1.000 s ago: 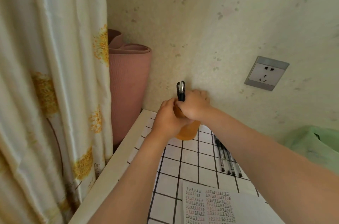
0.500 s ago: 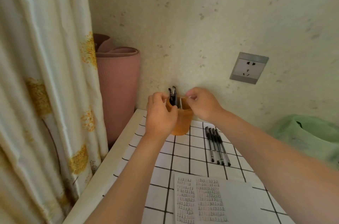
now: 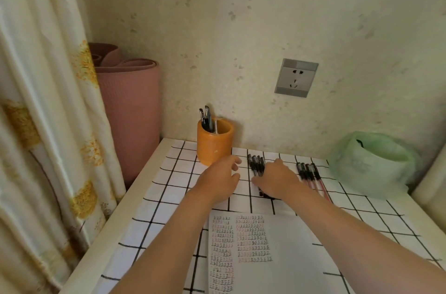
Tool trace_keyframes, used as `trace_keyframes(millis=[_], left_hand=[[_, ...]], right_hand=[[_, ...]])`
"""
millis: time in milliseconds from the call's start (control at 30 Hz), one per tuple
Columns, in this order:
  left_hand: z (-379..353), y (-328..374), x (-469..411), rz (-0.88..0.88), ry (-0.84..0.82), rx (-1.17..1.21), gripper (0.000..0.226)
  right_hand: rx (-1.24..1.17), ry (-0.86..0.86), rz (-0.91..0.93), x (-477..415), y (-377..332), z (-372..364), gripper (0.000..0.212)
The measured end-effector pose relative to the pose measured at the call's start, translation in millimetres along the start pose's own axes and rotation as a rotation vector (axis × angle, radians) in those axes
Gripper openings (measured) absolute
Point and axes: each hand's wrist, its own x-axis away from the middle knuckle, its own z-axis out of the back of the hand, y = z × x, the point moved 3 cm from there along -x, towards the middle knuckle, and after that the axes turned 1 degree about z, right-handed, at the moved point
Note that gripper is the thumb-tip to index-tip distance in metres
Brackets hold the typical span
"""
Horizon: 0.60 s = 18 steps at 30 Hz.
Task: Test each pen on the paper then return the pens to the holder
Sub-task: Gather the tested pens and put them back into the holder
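Note:
An orange pen holder (image 3: 215, 143) stands at the back of the table by the wall, with a few black pens (image 3: 205, 118) upright in it. A row of black pens (image 3: 256, 164) lies just right of the holder. My right hand (image 3: 277, 180) rests flat over that row, fingers spread across the pens. My left hand (image 3: 220, 180) hovers open beside the holder's base, holding nothing. Further right lies a second row of pens (image 3: 310, 174) with pink barrels. A sheet of paper (image 3: 265, 255) covered in test marks lies in front.
The table (image 3: 169, 197) has a white cloth with a black grid. A rolled pink mat (image 3: 130, 110) stands at the left against the wall, beside a curtain (image 3: 43, 125). A green plastic bag (image 3: 376, 163) sits at the back right. A wall socket (image 3: 296, 78) is above.
Both hands left the holder, where they had set pens in. They came down toward me; the right hand now lies on the row of black pens and the left is beside the holder's base.

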Motion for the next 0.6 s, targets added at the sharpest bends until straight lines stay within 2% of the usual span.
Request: trace_keyframes(millis=[200, 333, 467, 600], left_hand=[[2, -4, 0, -0.070, -0.008, -0.133, 0.059], [-3, -12, 1, -0.074, -0.123, -0.345, 0.074], [-1, -14, 3, -0.038, -0.131, -0.446, 0.056], [2, -14, 6, -0.061, -0.099, -0.432, 0.031]], right_hand=[[-0.036, -0.071, 0.301, 6, -4, 0, 0.010], [-0.012, -0.042, 0.471, 14, -9, -3, 0.026], [0.047, -0.011, 0.493, 16, -13, -11, 0.042], [0.083, 0.027, 0.514, 17, -19, -14, 0.034]])
